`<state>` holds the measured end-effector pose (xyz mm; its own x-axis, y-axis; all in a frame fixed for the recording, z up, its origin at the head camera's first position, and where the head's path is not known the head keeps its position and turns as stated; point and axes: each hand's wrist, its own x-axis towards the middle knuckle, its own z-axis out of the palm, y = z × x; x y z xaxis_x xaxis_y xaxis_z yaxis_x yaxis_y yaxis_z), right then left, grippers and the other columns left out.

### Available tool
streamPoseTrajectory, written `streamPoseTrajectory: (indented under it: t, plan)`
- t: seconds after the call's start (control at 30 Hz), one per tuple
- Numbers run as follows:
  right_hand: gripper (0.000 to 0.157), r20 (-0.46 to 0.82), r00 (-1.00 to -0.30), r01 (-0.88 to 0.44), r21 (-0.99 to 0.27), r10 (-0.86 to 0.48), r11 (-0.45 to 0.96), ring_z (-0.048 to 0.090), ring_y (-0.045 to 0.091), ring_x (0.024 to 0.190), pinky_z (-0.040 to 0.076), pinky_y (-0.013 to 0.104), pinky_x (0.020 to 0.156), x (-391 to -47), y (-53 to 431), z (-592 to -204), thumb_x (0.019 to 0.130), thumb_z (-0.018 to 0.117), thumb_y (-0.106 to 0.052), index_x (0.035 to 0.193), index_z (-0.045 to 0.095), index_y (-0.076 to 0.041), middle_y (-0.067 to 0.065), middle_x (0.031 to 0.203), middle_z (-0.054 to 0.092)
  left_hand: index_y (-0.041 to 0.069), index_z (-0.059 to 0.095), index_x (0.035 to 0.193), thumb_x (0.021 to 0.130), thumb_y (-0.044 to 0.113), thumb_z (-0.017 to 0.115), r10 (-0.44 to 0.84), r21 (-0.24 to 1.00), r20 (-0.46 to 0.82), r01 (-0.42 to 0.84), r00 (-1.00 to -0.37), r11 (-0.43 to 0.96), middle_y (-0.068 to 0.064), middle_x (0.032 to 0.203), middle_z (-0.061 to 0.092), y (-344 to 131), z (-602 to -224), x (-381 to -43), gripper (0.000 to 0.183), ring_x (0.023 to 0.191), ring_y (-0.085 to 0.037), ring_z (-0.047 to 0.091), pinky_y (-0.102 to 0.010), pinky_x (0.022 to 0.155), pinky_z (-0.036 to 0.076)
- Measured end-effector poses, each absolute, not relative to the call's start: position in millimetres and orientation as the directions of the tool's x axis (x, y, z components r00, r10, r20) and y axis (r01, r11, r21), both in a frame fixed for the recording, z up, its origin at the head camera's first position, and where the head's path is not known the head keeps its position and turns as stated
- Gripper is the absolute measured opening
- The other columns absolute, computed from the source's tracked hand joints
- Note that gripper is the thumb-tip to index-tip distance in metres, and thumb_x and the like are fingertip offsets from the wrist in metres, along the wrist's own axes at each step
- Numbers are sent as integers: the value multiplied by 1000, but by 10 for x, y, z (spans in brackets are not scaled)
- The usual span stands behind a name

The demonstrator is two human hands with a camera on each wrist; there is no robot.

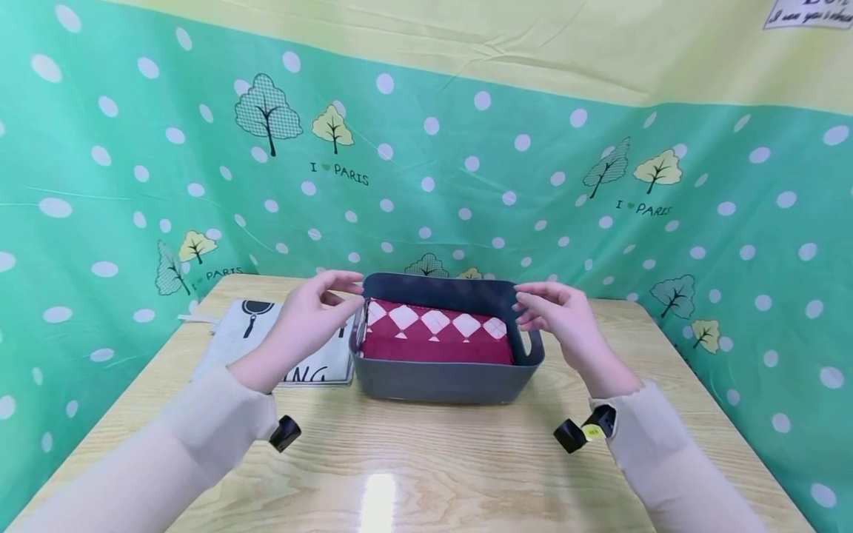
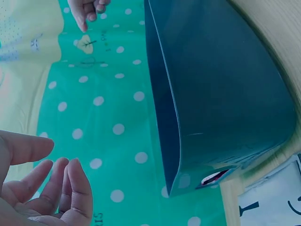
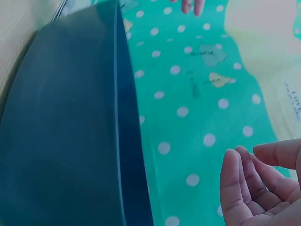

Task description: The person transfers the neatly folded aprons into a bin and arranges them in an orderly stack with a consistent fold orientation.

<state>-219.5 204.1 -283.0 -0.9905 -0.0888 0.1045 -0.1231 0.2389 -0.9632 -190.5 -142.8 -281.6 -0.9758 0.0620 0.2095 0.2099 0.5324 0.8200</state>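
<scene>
A dark grey plastic basket (image 1: 445,381) with handle holes at its ends stands on the table. Inside lies a folded maroon cloth (image 1: 436,348) with a row of white diamonds. My left hand (image 1: 316,311) hovers by the basket's left end, fingers loosely bent and holding nothing. At the right end hovers my right hand (image 1: 558,317), likewise bare, its thumb and fingers apart. Both wrist views show air between the fingers and the basket wall. Under and beside my left forearm is a folded white cloth (image 1: 229,340) with black kitchen prints and lettering.
The wooden table (image 1: 440,474) reaches toward me in front of the basket. A green and yellow curtain (image 1: 426,185) with white dots and trees hangs behind and along both sides. The white cloth lies close against the basket's left side.
</scene>
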Motion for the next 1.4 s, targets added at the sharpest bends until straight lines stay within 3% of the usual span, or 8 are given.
streamPoseTrajectory:
  t: [0.63, 0.83, 1.03, 1.13, 1.4]
  plan:
    - [30, 132, -962, -157, -983, -238, 92, 68, 15, 68, 61, 29, 71, -1740, 1710, -2933, 95, 64, -11, 117, 64, 9, 0, 84, 71, 7, 61, 130, 96, 18, 64, 91, 757, 279, 278, -956, 591, -12, 117, 69, -1562, -2893, -1463, 36, 98, -25, 64, -28, 70, 55]
    - [13, 168, -945, -175, -985, -281, 1, 68, 14, 68, 61, 30, 69, -1619, 1607, -3091, 94, 64, -7, 104, 72, -6, 0, 82, 71, 10, 63, 129, 96, 19, 65, 54, 771, 263, 244, -963, 588, -8, 116, 69, -1587, -3077, -1360, 34, 96, -18, 61, -23, 75, 54]
    - [16, 127, -945, -117, -992, -302, -49, 68, 12, 67, 61, 30, 69, -1551, 1575, -3255, 96, 63, -9, 100, 73, -21, -2, 82, 71, 9, 65, 125, 96, 20, 66, 34, 799, 268, 242, -963, 551, -7, 113, 70, -1583, -3227, -1278, 32, 91, -12, 62, -22, 70, 54]
    - [17, 116, -943, -97, -992, -313, -76, 68, 12, 67, 61, 29, 69, -1534, 1561, -3316, 96, 63, -9, 99, 74, -22, -2, 82, 72, 9, 65, 125, 95, 19, 67, 21, 813, 248, 220, -969, 540, -7, 112, 70, -1575, -3290, -1246, 31, 89, -9, 62, -21, 69, 54]
    - [19, 97, -926, -50, -989, -364, -136, 69, 11, 67, 60, 26, 67, -1531, 1450, -3518, 96, 63, -8, 110, 69, 2, -1, 81, 72, 4, 65, 123, 94, 12, 67, -15, 876, 201, 173, -979, 451, -13, 113, 70, -1555, -3502, -1234, 31, 85, -4, 60, -22, 68, 57]
